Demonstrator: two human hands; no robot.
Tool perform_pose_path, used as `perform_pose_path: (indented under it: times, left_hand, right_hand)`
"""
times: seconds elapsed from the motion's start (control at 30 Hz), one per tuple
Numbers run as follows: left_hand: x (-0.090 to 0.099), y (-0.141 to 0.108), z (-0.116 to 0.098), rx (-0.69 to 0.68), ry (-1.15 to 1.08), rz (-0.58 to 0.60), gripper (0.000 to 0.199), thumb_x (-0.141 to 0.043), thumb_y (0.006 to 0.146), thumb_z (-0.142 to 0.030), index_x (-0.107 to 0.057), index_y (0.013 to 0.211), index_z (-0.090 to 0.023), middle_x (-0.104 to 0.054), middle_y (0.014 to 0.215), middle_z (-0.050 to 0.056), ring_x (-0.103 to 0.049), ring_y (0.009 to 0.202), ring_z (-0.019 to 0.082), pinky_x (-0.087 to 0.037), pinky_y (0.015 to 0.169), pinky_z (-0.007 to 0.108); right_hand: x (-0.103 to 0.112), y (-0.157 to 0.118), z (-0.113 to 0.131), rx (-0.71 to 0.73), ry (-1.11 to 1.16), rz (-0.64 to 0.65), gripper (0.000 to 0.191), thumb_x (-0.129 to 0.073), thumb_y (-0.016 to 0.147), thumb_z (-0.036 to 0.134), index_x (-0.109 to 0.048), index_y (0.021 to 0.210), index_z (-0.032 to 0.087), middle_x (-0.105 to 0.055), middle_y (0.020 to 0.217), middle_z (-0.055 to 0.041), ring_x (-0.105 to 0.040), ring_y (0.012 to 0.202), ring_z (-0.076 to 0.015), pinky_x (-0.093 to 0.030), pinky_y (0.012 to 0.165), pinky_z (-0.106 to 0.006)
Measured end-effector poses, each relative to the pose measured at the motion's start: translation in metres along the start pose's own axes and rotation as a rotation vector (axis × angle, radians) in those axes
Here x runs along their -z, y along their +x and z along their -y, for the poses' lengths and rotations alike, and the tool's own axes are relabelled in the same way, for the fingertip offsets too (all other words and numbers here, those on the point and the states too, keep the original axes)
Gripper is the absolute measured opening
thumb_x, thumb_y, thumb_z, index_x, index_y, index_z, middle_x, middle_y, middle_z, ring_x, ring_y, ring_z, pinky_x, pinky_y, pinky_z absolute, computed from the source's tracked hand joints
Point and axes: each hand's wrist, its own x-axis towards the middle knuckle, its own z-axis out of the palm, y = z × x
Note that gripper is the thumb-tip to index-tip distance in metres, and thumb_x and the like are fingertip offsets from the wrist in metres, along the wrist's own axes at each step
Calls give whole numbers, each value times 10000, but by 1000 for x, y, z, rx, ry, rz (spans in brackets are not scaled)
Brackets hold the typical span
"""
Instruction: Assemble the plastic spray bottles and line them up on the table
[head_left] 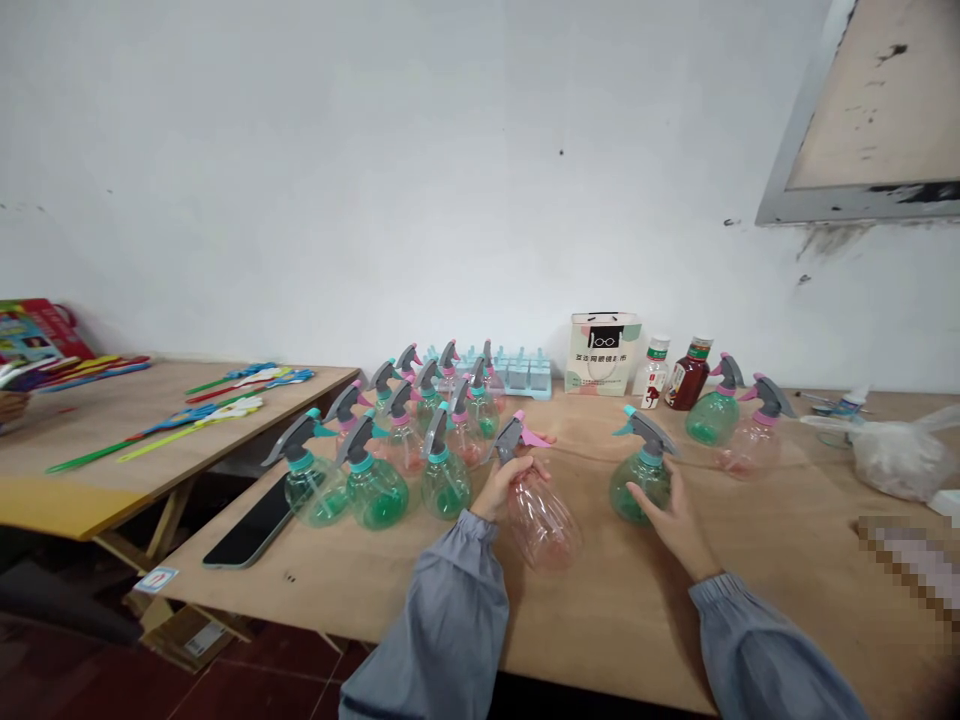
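Head view: a pink spray bottle (551, 530) leans over the middle of the bench (600, 630), its grey-and-pink spray head (511, 437) tipped to the left; whether its base touches the wood is hard to tell. The left hand (514, 482) has its grip clamped round the neck, just under the spray head. To the right, a green spray bottle (626, 497) is almost upright, and the right hand (673, 512) has its grip clamped on the round body, thumb on the near side. Both bottles look light, thin-walled and smooth, so probably slippery and easy to dent; the narrow neck seems the surest place to take hold, clear of the trigger.

Left of the hands, a cluster of spray bottles (446, 490) crowds toward the bench's left edge, where a phone (249, 528) lies near the front corner. Along the far edge sit a pale blue rack (517, 378), a paper bag (600, 375) and two drink bottles (686, 380). Toward the right edge are two more spray bottles (712, 418) and a plastic bag (896, 460).
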Motion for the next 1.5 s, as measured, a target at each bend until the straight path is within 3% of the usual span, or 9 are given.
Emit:
perform_pose_path:
  times: [0.17,0.53,0.63,0.83,0.93,1.1,1.23,1.4,1.5]
  left_hand:
    - [-1,-4,-2,20,-37,-101,325,-769,557,-371,-654,779,-163,-727,759,33,-644,595,149,-512,608,272]
    - [0,-3,-2,-52,85,-32,415,-769,626,-462,-670,890,-158,-738,852,56,-663,621,154,-530,622,284]
    - [3,-2,2,-103,195,-68,386,-776,630,-470,-653,820,-156,-719,809,46,-668,639,159,-552,648,292]
    - [0,4,8,-327,577,-108,492,-764,696,-320,-647,1155,-190,-723,900,27,-567,579,81,-504,614,234]
    - [0,9,12,-370,689,-149,474,-757,710,-335,-653,1147,-182,-708,834,12,-597,605,101,-521,678,263]
    - [6,13,18,-526,787,-271,565,-731,710,-442,-620,1201,-186,-717,1094,97,-703,949,247,-534,920,409]
    - [11,-6,24,-704,881,-370,747,-681,721,-489,-464,1368,-184,-573,1371,161,-556,1286,336,-426,1091,505]
    - [14,-39,44,-482,1138,-424,813,-716,727,-370,-345,1421,-165,-505,1419,192,-485,1360,347,-395,1113,535]
    - [18,-26,53,-359,1148,-370,677,-693,772,-335,-391,1352,-163,-578,1310,170,-567,1268,314,-439,1076,490]
  right_hand:
    - [0,0,2,2,0,-2,819,-653,757,691,-449,1378,198,-570,1346,-170,-540,1260,-339,-396,1094,-554]
    - [-1,0,-3,24,-6,-5,811,-656,767,672,-439,1390,201,-563,1362,-171,-542,1263,-333,-395,1095,-557]
    - [-1,0,-3,25,-8,-5,814,-650,769,679,-431,1397,208,-566,1356,-165,-544,1260,-330,-400,1092,-559]
    - [-3,0,-6,23,-20,-21,834,-650,757,693,-441,1401,206,-565,1363,-166,-540,1266,-337,-407,1085,-558]
    - [-3,1,-5,18,-21,-31,843,-655,746,699,-455,1390,193,-573,1351,-175,-550,1253,-344,-415,1075,-558]
    - [0,1,4,0,-13,-15,831,-662,738,692,-467,1375,196,-588,1328,-171,-562,1236,-347,-416,1072,-554]
    - [1,1,8,-7,-1,-7,825,-656,737,693,-468,1369,196,-579,1343,-174,-551,1249,-352,-407,1078,-554]
    - [0,1,7,-7,-1,-13,843,-652,725,710,-470,1356,182,-571,1350,-190,-541,1256,-357,-398,1083,-557]
    - [-1,1,7,-19,1,0,858,-653,720,716,-463,1359,176,-572,1349,-194,-542,1255,-357,-392,1087,-554]
